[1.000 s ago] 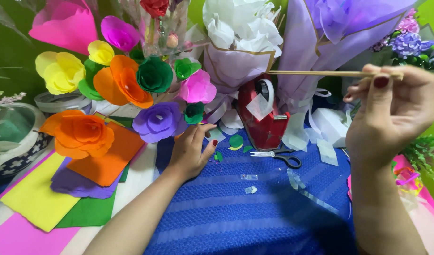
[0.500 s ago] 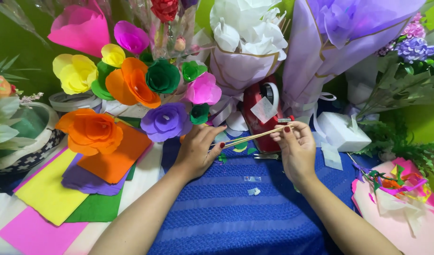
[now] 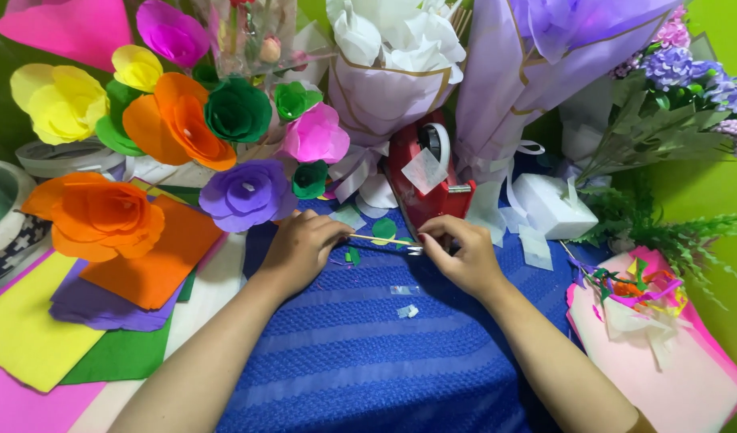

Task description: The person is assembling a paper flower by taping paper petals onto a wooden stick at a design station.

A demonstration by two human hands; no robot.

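Observation:
Both my hands hold a thin wooden stick low over a blue textured cloth. My left hand pinches the stick's left end. The right end is pinched by my right hand. A small round green paper piece lies just behind the stick. Right behind my hands stands a red tape dispenser with a strip of clear tape hanging from it. Scissors lie partly hidden under my right hand.
Paper flowers in orange, purple, green, pink and yellow crowd the back left. Coloured paper sheets lie at left. Wrapped bouquets stand behind. A white box and pink sheets with scraps sit right.
My right hand came down from the upper right with the stick and now meets my left hand over the cloth. The view moved closer to the table.

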